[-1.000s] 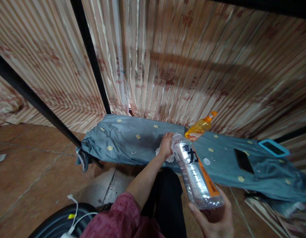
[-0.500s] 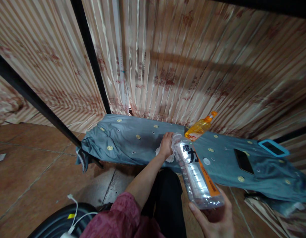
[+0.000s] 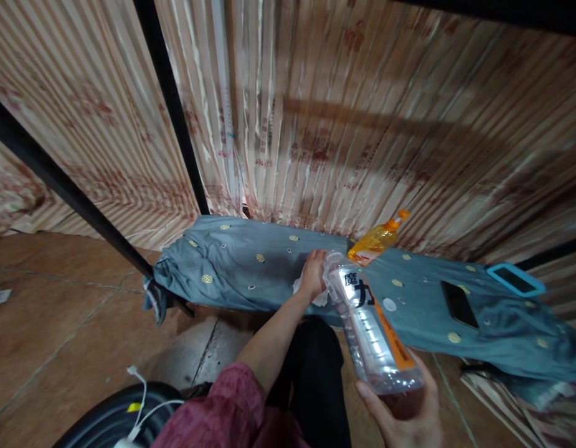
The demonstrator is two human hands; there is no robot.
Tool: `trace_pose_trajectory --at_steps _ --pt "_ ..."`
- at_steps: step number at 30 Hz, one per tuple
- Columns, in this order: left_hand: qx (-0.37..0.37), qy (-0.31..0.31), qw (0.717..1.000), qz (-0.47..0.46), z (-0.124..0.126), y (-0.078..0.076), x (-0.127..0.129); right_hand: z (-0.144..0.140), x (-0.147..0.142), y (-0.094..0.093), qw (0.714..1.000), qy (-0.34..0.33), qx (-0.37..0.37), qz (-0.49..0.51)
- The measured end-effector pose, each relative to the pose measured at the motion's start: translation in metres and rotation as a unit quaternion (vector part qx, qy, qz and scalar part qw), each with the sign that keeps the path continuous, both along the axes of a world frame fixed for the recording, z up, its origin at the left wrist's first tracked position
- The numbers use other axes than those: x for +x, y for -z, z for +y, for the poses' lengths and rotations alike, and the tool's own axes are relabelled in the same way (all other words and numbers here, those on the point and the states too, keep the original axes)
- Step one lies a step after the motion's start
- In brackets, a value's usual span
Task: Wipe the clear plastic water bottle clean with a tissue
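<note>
A clear plastic bottle (image 3: 362, 317) with a silver and orange label is tilted in front of me. Its base rests in my right hand (image 3: 404, 404), fingers and thumb closed around it. My left hand (image 3: 314, 274) is closed at the neck end, its fingertips partly hidden behind the bottle. White tissue (image 3: 321, 298) shows under and beside my left hand. Just beyond the bottle's mouth is an orange pump bottle (image 3: 374, 244), apart from both hands. A small white disc (image 3: 389, 304) lies to the right of the clear bottle.
The narrow bench carries a grey-blue patterned cloth (image 3: 241, 267). A black phone (image 3: 458, 303) and a blue-framed device (image 3: 516, 280) lie at its right. Striped curtain (image 3: 316, 124) hangs behind, with dark metal poles (image 3: 170, 99) at left. A black round object (image 3: 110, 417) with white cables is at lower left.
</note>
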State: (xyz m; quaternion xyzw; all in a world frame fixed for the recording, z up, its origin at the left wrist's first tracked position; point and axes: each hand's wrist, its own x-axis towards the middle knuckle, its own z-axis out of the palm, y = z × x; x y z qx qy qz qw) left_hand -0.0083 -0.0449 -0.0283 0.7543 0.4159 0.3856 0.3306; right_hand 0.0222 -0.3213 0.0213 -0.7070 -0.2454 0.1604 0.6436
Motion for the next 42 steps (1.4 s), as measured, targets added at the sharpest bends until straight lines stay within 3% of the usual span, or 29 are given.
trace_pose_trajectory --at_steps 42 --pt "0.004 -0.007 1.000 -0.022 0.0014 0.0035 0.0025 -0.0009 0.0012 0.0053 1.000 0.000 0.010 -0.005"
